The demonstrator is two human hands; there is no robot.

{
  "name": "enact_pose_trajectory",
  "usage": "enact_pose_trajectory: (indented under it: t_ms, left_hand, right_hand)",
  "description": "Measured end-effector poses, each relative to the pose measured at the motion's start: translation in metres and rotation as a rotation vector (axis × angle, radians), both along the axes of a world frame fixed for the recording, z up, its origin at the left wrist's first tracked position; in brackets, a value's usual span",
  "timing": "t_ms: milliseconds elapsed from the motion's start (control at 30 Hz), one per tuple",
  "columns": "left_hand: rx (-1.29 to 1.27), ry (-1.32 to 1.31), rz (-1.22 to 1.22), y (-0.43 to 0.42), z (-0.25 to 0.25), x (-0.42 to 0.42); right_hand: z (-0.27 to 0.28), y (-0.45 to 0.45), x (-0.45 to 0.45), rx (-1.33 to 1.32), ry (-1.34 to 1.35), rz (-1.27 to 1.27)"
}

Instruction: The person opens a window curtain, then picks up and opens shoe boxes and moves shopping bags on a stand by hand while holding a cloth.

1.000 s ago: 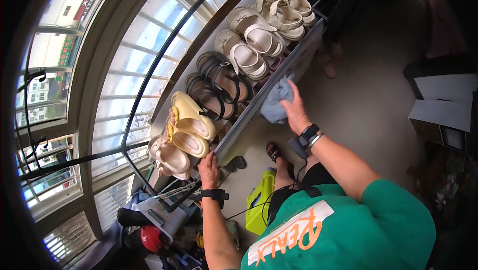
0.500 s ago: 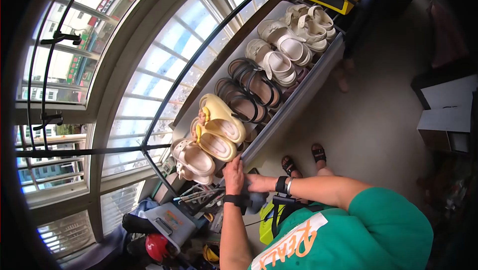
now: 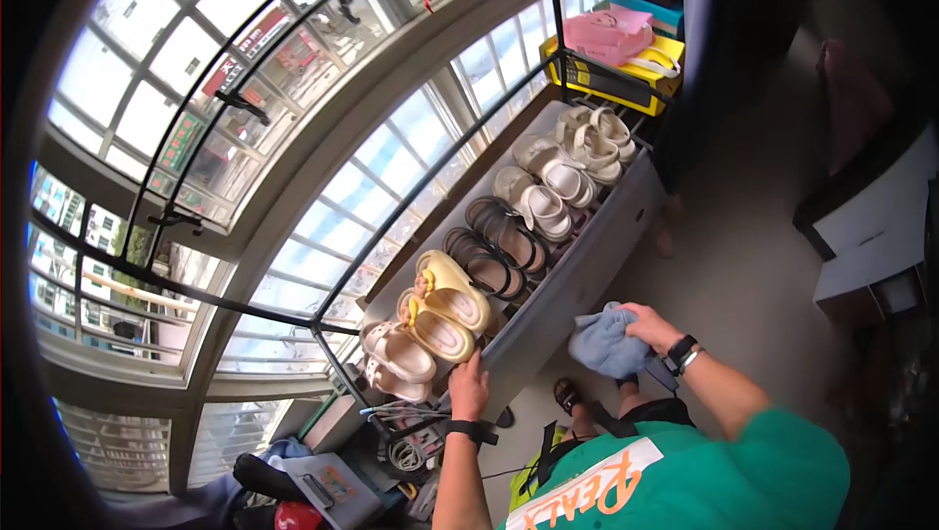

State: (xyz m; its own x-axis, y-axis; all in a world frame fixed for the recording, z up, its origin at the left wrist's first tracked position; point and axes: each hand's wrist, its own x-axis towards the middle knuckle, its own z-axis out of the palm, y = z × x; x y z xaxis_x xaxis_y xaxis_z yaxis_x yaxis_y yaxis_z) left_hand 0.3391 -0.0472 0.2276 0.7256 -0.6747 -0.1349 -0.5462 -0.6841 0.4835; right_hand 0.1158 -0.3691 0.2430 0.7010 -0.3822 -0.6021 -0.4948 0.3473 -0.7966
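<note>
A bunched blue-grey cloth (image 3: pixel 608 342) hangs from my right hand (image 3: pixel 653 328), whose fingers are closed on it, in front of the bin. My left hand (image 3: pixel 469 386) rests at the near-left corner of the long grey plastic bin (image 3: pixel 587 271), its fingers at the rim; whether they grip it is unclear. Close to that hand are yellow shoes with bows (image 3: pixel 445 320) and pale clogs (image 3: pixel 399 359). Farther along the bin lie black strappy sandals (image 3: pixel 497 246), then several white and beige shoes (image 3: pixel 562 178).
Barred windows (image 3: pixel 391 158) and a black metal frame (image 3: pixel 440 168) run behind the bin. A yellow box (image 3: pixel 616 80) with a pink bag (image 3: pixel 606 36) stands beyond its far end. Lower left are a grey case (image 3: pixel 333 491) and a red object (image 3: pixel 296 516). A white cabinet (image 3: pixel 871 246) stands right.
The right hand, low beside the left hand half a second ago, has moved right and up with the cloth in view again. The view has tilted up, showing more window and the boxes.
</note>
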Motion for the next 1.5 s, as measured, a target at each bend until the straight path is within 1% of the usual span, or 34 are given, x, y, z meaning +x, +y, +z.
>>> enact_pose_trajectory:
  t_ms: [67,100,167,200,233,300,367,400,433,500,533,600,633,667,700,767,800,833,900,933,967,1000,1033,1167,1267,1333,1433,1500]
  left_hand:
    - [-0.032,-0.109,-0.035,0.001,0.014,-0.011]
    - [-0.122,-0.209,-0.037,0.0,0.019,-0.02]
    - [-0.313,-0.059,-0.033,-0.003,0.038,-0.038]
    - [-0.357,0.123,-0.017,-0.008,0.056,-0.05]
    - [-0.379,0.246,-0.079,-0.013,0.067,-0.058]
    - [-0.465,0.721,0.057,-0.027,0.09,-0.084]
    - [-0.762,0.966,0.005,-0.041,0.086,-0.101]
    - [-0.862,0.941,0.065,-0.046,0.091,-0.108]
    - [-0.933,0.984,0.127,-0.045,0.098,-0.111]
    - [-1.076,1.069,0.247,-0.046,0.117,-0.113]
    - [-1.073,0.974,0.289,-0.042,0.122,-0.113]
    - [-1.028,0.889,0.344,-0.031,0.128,-0.115]
    - [-1.001,0.85,0.374,-0.027,0.131,-0.117]
    - [-0.986,0.793,0.461,-0.025,0.135,-0.122]
    - [-1.027,0.782,0.513,-0.019,0.133,-0.126]
    - [-1.071,0.793,0.549,-0.01,0.121,-0.126]
    - [-1.148,0.779,0.548,-0.01,0.128,-0.126]
    - [-1.214,0.778,0.549,-0.009,0.139,-0.129]
    - [-1.376,0.849,0.489,-0.009,0.146,-0.13]
    - [-1.383,0.835,0.459,-0.014,0.16,-0.131]
    - [-1.324,0.862,0.378,-0.017,0.175,-0.129]
    - [-1.29,0.864,0.347,-0.018,0.18,-0.128]
    - [-1.279,0.871,0.349,-0.019,0.179,-0.127]
    - [-1.235,0.918,0.384,-0.018,0.159,-0.125]
    - [-1.182,0.986,0.356,-0.031,0.148,-0.118]
    - [-1.129,1.042,0.308,-0.05,0.142,-0.112]
    - [-1.042,1.14,0.224,-0.09,0.138,-0.106]
    - [-0.994,1.194,0.177,-0.118,0.134,-0.107]
  right_hand:
    - [0.008,-0.006,-0.004,-0.068,-0.056,-0.005]
    - [0.02,-0.008,-0.004,-0.112,-0.103,-0.011]
    - [0.051,-0.001,0.006,0.032,-0.314,-0.094]
    - [0.068,0.004,0.013,0.058,-0.346,-0.08]
    - [0.08,0.01,0.02,0.087,-0.386,-0.042]
    - [0.105,0.03,0.035,0.152,-0.481,0.075]
    - [0.124,0.051,0.048,0.212,-0.536,0.245]
    - [0.127,0.061,0.054,0.231,-0.562,0.352]
    - [0.137,0.068,0.057,0.236,-0.544,0.435]
    - [0.143,0.075,0.063,0.306,-0.576,0.518]
    - [0.148,0.076,0.064,0.259,-0.585,0.575]
    - [0.157,0.078,0.061,0.159,-0.602,0.682]
    - [0.155,0.079,0.059,0.209,-0.598,0.677]
    - [0.15,0.08,0.059,0.258,-0.596,0.67]
    - [0.145,0.081,0.059,0.305,-0.596,0.655]
    - [0.13,0.078,0.063,0.3,-0.537,0.667]
    - [0.127,0.073,0.061,0.29,-0.511,0.637]
    - [0.142,0.066,0.058,0.046,-0.432,0.701]
    - [0.117,0.059,0.055,-0.217,-0.55,0.735]
    - [0.111,0.056,0.049,-0.292,-0.532,0.718]
    - [0.107,0.053,0.044,-0.366,-0.512,0.713]
    - [0.105,0.05,0.038,-0.439,-0.493,0.716]
    - [0.104,0.047,0.031,-0.444,-0.467,0.68]
    - [0.102,0.028,0.001,-0.505,-0.388,0.55]
    - [0.107,0.013,-0.022,-0.536,-0.316,0.454]
    - [0.11,0.005,-0.038,-0.544,-0.273,0.377]
    - [0.101,-0.008,-0.07,-0.544,-0.299,0.222]
    - [0.093,-0.019,-0.099,-0.552,-0.227,0.112]
